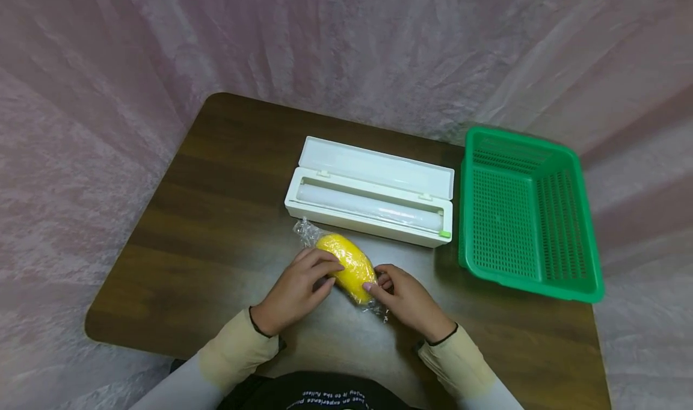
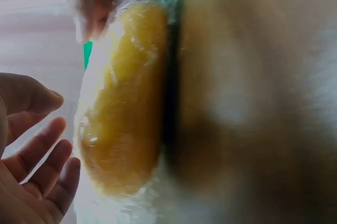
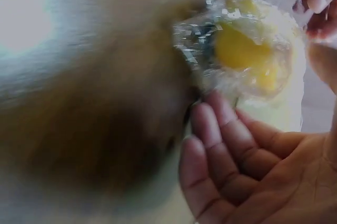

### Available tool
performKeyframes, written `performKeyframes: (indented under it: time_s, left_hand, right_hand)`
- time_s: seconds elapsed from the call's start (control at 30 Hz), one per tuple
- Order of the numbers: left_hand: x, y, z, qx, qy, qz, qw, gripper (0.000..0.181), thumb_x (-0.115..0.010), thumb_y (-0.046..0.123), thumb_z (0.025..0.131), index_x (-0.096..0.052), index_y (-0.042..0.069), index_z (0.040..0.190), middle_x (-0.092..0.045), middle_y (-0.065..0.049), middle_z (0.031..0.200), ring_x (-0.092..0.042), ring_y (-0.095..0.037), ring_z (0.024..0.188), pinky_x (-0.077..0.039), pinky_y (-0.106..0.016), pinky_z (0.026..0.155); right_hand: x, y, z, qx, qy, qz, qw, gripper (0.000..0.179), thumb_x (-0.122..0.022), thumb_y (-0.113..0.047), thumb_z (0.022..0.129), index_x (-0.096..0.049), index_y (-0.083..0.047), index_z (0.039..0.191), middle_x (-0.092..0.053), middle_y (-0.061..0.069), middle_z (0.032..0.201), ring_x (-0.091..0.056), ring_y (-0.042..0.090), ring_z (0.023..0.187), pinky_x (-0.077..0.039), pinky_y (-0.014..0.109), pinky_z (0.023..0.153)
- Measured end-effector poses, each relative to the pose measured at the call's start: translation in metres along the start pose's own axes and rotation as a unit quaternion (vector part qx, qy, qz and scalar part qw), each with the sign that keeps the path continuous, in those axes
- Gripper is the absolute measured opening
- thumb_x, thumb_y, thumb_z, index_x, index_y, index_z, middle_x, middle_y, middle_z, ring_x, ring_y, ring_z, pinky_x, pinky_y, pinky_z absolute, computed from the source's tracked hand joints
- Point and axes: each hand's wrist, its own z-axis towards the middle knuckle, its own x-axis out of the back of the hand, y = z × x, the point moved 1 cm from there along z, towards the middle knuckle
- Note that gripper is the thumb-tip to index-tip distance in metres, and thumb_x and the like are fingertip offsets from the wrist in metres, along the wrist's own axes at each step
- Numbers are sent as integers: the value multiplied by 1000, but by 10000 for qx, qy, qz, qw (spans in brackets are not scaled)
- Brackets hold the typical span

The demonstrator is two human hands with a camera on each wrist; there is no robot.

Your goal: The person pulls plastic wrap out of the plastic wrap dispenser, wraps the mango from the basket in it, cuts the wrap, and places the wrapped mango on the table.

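Note:
A plump, elongated yellow fruit-shaped thing lies wrapped in clear plastic film on the table, slanting between both hands; its exact kind is hard to tell. Film bunches loosely at both ends. My left hand is at its left side, fingers loosely bent; in the left wrist view those fingers stand apart from the wrapped thing. By the near right end is my right hand, its thumb at the film. In the right wrist view its relaxed fingers lie beside the crinkled film.
Behind the hands stands a white cling film dispenser, lid raised, with a film roll inside and a green tab at its right end. A green perforated basket occupies the table's right side. Pinkish curtains hang behind the wooden table.

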Motion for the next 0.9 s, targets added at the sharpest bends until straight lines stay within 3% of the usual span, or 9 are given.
performKeyframes:
  time_s: [0.17,0.37,0.53,0.73,0.83,0.9]
  left_hand:
    - [4,3,16,-236,-223,145,9994,30,-74,12,91,-71,15,121,-61,1,127,-53,-18,124,-45,-39,110]
    - [9,3,28,-220,-895,515,9944,50,-81,25,87,-64,16,133,-57,-4,141,-41,-26,144,-38,-48,117]
    - [11,1,32,-155,-1191,744,9900,62,-83,34,84,-60,14,138,-58,-6,140,-50,-27,136,-35,-49,118]
    - [10,-2,34,115,-1478,745,9861,69,-84,35,84,-55,14,142,-60,-6,138,-56,-26,127,-41,-51,111]
    - [9,-6,37,292,-1590,618,9849,69,-83,35,85,-54,14,143,-61,-7,137,-58,-26,124,-44,-50,107]
    - [9,-8,40,397,-1614,435,9851,69,-83,34,84,-54,13,143,-61,-8,136,-58,-26,123,-45,-49,105]
  right_hand:
    - [-1,-12,9,343,98,-383,9986,50,-76,-46,88,-65,-11,122,-69,-1,109,-63,10,95,-54,34,85]
    - [4,-20,12,738,235,-356,9964,52,-82,-35,86,-58,-15,128,-71,0,118,-67,17,107,-54,39,92]
    - [11,-19,14,1057,361,-291,9933,54,-84,-32,84,-59,-14,128,-68,-1,121,-64,16,110,-54,39,96]
    - [16,-14,13,1485,487,-443,9867,57,-80,-35,87,-57,-11,134,-64,2,131,-62,18,117,-52,42,100]
    - [19,-8,9,1537,850,-317,9840,57,-73,-34,93,-54,-9,140,-59,8,140,-58,27,128,-48,49,106]
    - [22,-3,6,1337,1221,175,9833,55,-69,-31,97,-51,-9,144,-54,11,146,-53,33,133,-45,53,109]
